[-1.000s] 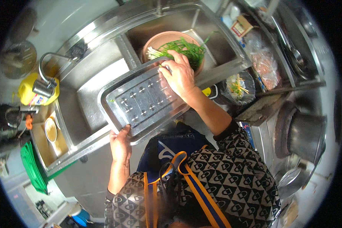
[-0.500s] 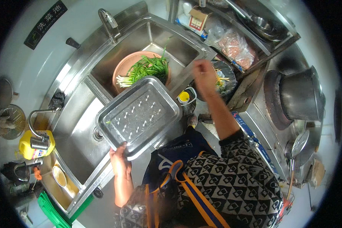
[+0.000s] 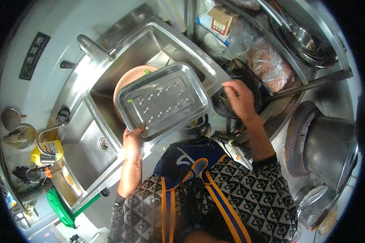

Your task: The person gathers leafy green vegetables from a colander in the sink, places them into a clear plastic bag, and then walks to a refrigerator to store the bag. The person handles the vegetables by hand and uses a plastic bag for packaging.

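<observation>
My left hand (image 3: 134,141) grips the near-left corner of a shallow rectangular steel tray (image 3: 164,129), thumb on top of the rim. The tray has rows of small slots, and a green scrap (image 3: 129,101) lies on it. It is held tilted over the sink's edge, covering most of a pinkish round basin (image 3: 134,75) and hiding the green onions inside. Off the tray's right side, my right hand (image 3: 241,99) hangs over a black-bag-lined bin (image 3: 223,103). Its fingers are pinched together; whether anything small is between them does not show.
The steel double sink (image 3: 91,133) has curved faucets, one at the back (image 3: 94,46). A yellow jug (image 3: 48,152) stands at left. Bagged reddish goods (image 3: 271,67) fill a shelf at right, above a large pot (image 3: 328,141) on the stove.
The tray has shifted over the basin, so the green onions are now hidden. My right hand has moved right and nearer, over the bin. The whole view has also turned.
</observation>
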Tool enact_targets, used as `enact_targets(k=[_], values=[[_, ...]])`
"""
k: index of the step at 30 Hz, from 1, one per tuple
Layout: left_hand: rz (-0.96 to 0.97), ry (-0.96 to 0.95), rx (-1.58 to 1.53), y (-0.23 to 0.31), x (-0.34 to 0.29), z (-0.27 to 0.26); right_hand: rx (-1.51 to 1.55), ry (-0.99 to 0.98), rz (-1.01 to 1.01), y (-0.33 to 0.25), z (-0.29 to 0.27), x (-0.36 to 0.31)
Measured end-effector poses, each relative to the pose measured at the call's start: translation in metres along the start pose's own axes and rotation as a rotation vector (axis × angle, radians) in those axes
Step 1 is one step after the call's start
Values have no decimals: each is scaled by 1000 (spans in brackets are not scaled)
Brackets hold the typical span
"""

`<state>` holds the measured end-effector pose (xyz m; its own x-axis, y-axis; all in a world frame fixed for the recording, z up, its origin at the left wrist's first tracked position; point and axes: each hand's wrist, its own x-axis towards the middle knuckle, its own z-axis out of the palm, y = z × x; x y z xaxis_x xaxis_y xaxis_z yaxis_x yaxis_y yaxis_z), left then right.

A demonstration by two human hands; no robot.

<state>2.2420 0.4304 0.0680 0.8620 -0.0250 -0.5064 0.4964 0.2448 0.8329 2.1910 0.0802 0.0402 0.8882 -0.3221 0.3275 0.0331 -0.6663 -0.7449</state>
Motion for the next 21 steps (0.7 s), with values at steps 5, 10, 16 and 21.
enact_targets(k=[5, 10, 16, 21], values=[[18, -237, -66, -13, 14, 82, 265, -150, -304, -64, 40, 48], [-12, -345, 137, -16, 23, 125, 109, -52, -276, -66, 73, 80], [-83, -485, 302, -7, 30, 134, -69, -29, -153, -49, 71, 79], [-185, -493, 322, 8, 43, 115, 75, 499, 410, 6, -12, 72]])
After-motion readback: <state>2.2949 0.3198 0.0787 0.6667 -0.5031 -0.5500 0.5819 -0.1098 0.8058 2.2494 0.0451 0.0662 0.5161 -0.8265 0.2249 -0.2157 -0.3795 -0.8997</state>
